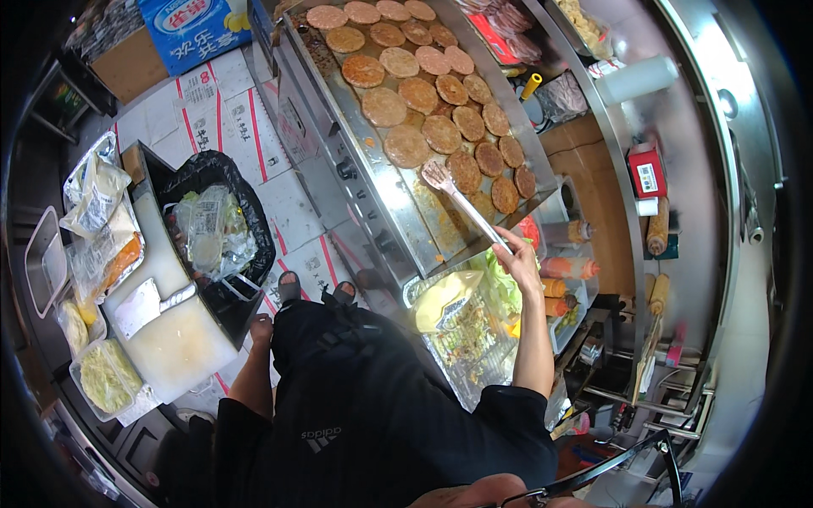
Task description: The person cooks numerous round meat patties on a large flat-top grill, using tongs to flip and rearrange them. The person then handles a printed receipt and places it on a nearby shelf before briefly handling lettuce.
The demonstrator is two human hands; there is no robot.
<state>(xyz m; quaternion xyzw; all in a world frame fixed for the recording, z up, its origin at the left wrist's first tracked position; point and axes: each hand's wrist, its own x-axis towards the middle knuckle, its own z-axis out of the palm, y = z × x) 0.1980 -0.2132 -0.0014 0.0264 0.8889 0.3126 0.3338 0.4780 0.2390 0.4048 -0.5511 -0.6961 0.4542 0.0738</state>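
Observation:
Metal tongs (pixel 467 207) are held in my right hand (pixel 521 257), their tips at the near side of the patties on the flat-top griddle (pixel 438 235). Browned patties (pixel 406 146) lie in rough rows on the hot plate. Paler, pinkish patties (pixel 326 17) sit at its far end, with a couple more (pixel 434 60) among the browned ones. Below my right hand is a wire-racked tray (pixel 467 355) with shredded scraps, a bag of pale yellow food (pixel 446 298) and lettuce leaves (pixel 502 279). My left hand (pixel 261 329) hangs low beside my leg, its fingers curled; whether it holds anything is unclear.
A black-lined bin (pixel 263 235) stands left of my feet. Beside it a cleaver (pixel 143 308) lies on a white cutting board (pixel 184 346), near a tub of shredded cabbage (pixel 108 380). Sauce bottles (pixel 568 268) stand right of my right hand. A person's shoe (pixel 195 415) shows behind me.

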